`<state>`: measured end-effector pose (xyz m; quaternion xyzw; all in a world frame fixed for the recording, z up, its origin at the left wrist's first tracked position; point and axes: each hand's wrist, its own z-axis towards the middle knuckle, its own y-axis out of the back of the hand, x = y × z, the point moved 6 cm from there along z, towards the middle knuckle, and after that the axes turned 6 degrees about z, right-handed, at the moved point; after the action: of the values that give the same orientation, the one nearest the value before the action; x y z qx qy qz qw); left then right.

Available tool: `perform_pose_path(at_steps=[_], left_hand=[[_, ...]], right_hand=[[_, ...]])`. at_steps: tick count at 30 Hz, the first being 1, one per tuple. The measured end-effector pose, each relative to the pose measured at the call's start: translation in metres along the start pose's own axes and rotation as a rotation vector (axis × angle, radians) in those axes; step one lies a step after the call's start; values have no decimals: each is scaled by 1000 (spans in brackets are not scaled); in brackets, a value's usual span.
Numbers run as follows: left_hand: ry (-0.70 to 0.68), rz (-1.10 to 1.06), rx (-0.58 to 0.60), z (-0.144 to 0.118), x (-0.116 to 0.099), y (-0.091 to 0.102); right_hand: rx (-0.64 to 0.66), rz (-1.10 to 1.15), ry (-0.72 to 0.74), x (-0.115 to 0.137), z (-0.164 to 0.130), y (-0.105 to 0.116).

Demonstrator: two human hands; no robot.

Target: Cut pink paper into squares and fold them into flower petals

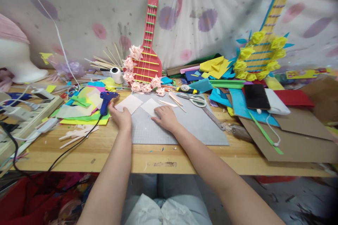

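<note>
My left hand [120,116] is at the left edge of a grey cutting mat [182,135], gripping the near left corner of a pale pink paper square [130,102] between thumb and fingers. Beside it, a second pale paper square [149,106] lies flat on the mat. The outstretched fingers of my right hand [167,116] rest on this one's right side. Just beyond my left fingers stands a blue glue gun [105,103]. Scissors [196,101] and thin folded pale paper strips [176,101] lie farther back on the mat.
A red paper-flowered guitar model [150,63] leans at the back, and a yellow one [261,56] stands right. Coloured paper [79,110] is piled left, near a power strip [34,123]. A phone [256,96] and cardboard [293,147] lie right. The glue gun's cord crosses the table's left side.
</note>
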<state>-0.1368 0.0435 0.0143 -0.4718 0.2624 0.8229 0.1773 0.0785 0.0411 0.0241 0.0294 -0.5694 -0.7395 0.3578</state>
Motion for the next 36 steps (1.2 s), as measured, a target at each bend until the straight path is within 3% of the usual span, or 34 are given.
perform_pose_path(at_steps=[2, 4, 5, 10, 12, 14, 18, 26, 32, 36], left_hand=[[-55, 73, -152, -4, -14, 13], [-140, 78, -135, -10, -29, 13], [-179, 59, -47, -14, -36, 8], [-381, 18, 644, -53, -55, -43], [-464, 94, 771, -65, -56, -53], [-488, 179, 823, -69, -53, -57], [-494, 270, 817, -68, -49, -56], [-533, 282, 714, -67, -53, -52], [-481, 302, 663, -64, -52, -50], [-471, 385, 694, -64, -55, -48]], right_hand=[[30, 4, 17, -3, 0, -1], [18, 16, 1, -11, -2, 3], [7, 29, -16, -17, -3, 6], [-21, 115, -190, -49, -10, 20], [-28, 151, -202, -50, -12, 23], [-6, 171, -133, -42, -12, 24], [83, 117, -11, -24, -12, 18], [51, 97, -120, -37, -10, 20], [67, 119, 27, -28, -11, 12], [9, 118, -14, -35, -8, 10]])
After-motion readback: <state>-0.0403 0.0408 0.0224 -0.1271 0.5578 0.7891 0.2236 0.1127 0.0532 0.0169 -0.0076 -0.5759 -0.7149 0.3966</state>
